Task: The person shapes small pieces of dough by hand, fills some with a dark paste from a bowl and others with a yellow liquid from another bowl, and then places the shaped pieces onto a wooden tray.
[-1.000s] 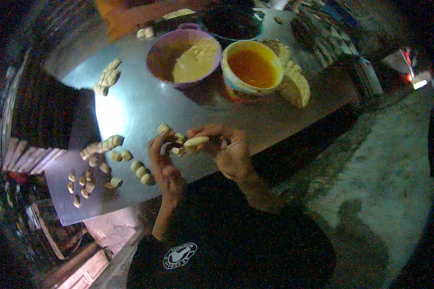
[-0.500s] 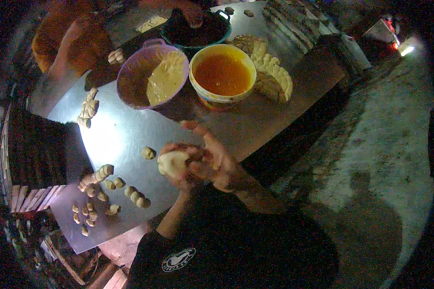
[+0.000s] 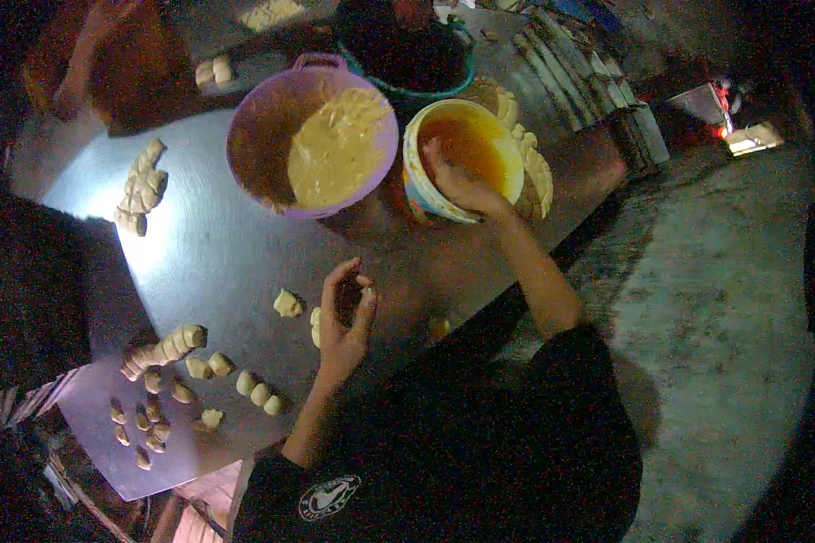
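Note:
My right hand (image 3: 466, 185) reaches over the near rim of a white bucket (image 3: 412, 172) with a coloured pattern. Its fingers dip toward the orange liquid (image 3: 475, 136) inside, partly lost in blur. Lower down, my left hand (image 3: 346, 312) hovers above the metal table (image 3: 226, 235) with fingers loosely curved, thumb apart and nothing between them. Pale dough (image 3: 316, 327) shows at its left side, partly hidden by the hand. A small rough dough piece (image 3: 288, 303) lies farther left.
Left of the bucket stands a purple basin (image 3: 244, 158) with yellowish paste (image 3: 340, 149). Behind are a dark green-rimmed tub (image 3: 466, 68) and another person's arm (image 3: 86, 54). Several dough pieces lie at the near left (image 3: 177, 344), far left (image 3: 142, 185) and beyond the bucket (image 3: 536, 172).
My hands, together round pale dough before, have separated. The right has gone forward into the bucket; the left has let go of the dough. The whole view has shifted slightly.

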A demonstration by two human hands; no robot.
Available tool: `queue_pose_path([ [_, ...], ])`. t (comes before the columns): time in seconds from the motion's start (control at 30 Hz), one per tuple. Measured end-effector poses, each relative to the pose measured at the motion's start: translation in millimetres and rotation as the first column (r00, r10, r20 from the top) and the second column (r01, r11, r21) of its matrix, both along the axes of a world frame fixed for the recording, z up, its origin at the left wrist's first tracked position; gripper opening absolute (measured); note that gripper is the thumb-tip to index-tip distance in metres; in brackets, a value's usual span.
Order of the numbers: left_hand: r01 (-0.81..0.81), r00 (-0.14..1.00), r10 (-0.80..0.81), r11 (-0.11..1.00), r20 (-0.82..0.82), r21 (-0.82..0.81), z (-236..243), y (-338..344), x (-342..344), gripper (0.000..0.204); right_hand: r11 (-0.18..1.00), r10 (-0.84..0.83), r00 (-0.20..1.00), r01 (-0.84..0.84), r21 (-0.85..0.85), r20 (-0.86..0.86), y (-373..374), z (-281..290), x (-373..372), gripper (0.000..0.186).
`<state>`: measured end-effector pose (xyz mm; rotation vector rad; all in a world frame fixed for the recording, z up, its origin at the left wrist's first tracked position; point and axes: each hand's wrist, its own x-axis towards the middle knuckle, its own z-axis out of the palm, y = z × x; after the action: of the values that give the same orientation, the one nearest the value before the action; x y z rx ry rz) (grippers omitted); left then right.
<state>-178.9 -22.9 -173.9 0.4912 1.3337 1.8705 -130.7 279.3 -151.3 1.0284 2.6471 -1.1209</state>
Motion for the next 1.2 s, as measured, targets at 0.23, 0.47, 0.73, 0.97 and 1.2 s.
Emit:
queue_pose_path([
  [0.23, 0.018, 1.0, -0.017, 0.995, 0.01, -0.102, -10.3, 2.5, -28.6, 0.031, 0.934, -0.347, 0.91, 0.356, 0.002, -0.227, -17.6, 32.9, 18.9, 0.063],
  [0.47, 0.08, 0.997, -0.079, 0.991, 0.021, -0.11, 2.0, 6.9, -33.0, 0.026, 0.6, -0.661, 0.702, 0.282, -0.749, -0.265, -24.5, 24.8, 29.8, 0.049],
  [0.73, 0.117, 0.991, -0.11, 0.988, 0.07, -0.1, 66.4, -8.1, -9.0, 0.037, 0.678, -0.522, 0.591, -0.151, -0.72, -0.615, -163.1, 64.1, 32.7, 0.052],
  [0.97, 0.02, 0.877, 0.03, 0.995, 0.48, -0.099, 68.7, -16.5, 33.1, 0.044, 0.721, -0.512, 0.541, -0.152, -0.676, -0.667, -179.7, 32.1, 73.9, 0.053],
  [1.2, -0.134, 0.643, 0.058, 0.99, 0.764, 0.038, 65.4, -13.7, 74.5, 0.039, 0.498, -0.563, 0.719, -0.1, -0.861, -0.409, -159.4, -25.8, 135.7, 0.036],
])
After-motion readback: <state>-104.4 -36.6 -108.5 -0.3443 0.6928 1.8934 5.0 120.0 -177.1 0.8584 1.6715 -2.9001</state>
